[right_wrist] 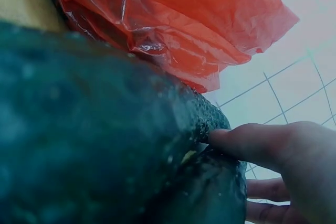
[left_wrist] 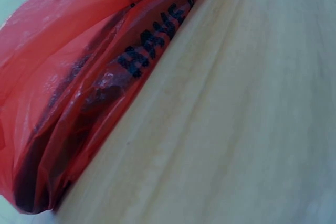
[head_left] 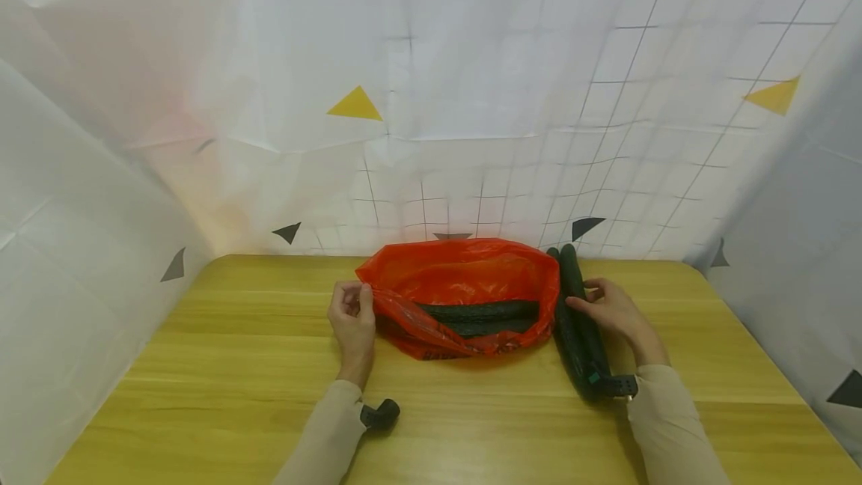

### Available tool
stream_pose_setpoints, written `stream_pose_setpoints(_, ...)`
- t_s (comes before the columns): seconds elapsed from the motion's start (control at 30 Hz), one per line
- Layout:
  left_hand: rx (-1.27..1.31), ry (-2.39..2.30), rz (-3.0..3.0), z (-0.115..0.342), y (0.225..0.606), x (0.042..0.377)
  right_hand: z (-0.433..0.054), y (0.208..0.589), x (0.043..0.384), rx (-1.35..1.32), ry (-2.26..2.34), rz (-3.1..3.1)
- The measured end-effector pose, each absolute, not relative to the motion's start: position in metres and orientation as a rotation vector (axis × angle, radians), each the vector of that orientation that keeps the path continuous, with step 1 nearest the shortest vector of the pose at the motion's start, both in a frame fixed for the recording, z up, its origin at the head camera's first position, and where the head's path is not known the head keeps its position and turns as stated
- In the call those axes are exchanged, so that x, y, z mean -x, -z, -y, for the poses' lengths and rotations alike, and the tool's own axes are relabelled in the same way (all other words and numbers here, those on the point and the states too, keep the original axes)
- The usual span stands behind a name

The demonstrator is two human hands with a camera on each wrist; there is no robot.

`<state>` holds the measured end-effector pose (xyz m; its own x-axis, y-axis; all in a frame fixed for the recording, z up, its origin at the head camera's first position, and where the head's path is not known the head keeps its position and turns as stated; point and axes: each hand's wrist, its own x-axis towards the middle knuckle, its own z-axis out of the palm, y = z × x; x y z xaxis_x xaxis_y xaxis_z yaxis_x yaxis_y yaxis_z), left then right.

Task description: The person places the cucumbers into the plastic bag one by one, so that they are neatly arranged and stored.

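Note:
A red plastic bag [head_left: 404, 320] with black lettering lies on its side, its mouth gaping toward me. Dark green cucumbers [head_left: 488, 311] show inside it. My left hand [head_left: 353, 324] pinches the left edge of the bag's mouth between thumb and fingers. Against the bag's right side, two long cucumbers lie side by side on the table. My right hand [head_left: 616, 313] grips the right-hand cucumber [right_wrist: 218, 184], thumb across its top and fingers on its far side. The other cucumber [right_wrist: 105, 114] lies between it and the bag.
The wooden table [head_left: 236, 365] runs back to a white sheet wall [head_left: 458, 36] with grid lines and yellow and black triangles. Similar sheets hang at both sides. A black wrist camera [head_left: 381, 415] sits on the left sleeve.

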<state>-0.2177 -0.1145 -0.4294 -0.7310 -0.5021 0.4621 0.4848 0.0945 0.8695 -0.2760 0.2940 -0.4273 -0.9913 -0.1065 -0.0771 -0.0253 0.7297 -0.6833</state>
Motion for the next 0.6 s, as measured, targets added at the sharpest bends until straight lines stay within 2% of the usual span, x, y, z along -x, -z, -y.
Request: stream_pose_setpoints(0.6, 0.004, 1.736, 1.626, 0.1147, 0.4309, 0.2195, -0.2969, 0.4296, 0.2765, 0.096, 1.105, -2.830)
